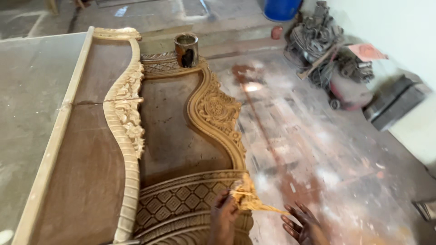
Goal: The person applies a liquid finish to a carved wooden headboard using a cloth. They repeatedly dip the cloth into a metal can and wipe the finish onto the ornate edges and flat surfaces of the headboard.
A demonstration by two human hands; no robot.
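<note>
A head-camera view looks down on a carved wooden panel lying flat, filling the left and centre of the frame from 7 to 12 o'clock. At far left, a pale straight rail runs along the panel's edge. Just right of it, a light-coloured carved strip with flowers and ribbing curves from 11 o'clock down to 6 o'clock. Next comes a plain brown recess, bordered on its right by a carved scroll arch. At 12 o'clock a small dark tin stands on the panel's top edge. Below the recess, at 6 o'clock, is a band of diamond lattice carving.

The left hand, at 6 o'clock, is closed around a wad of yellowish cloth, pressing it to the corner where arch and lattice meet. Strands of the cloth trail rightwards. The right hand, at 5 o'clock, is open with fingers spread, holding nothing, just beside the trailing strands and over the floor.

Right of the panel is a dusty, stained floor. At 1 o'clock sits a blue barrel; at 2 o'clock, a heap of tangled scrap beside a white wall.
</note>
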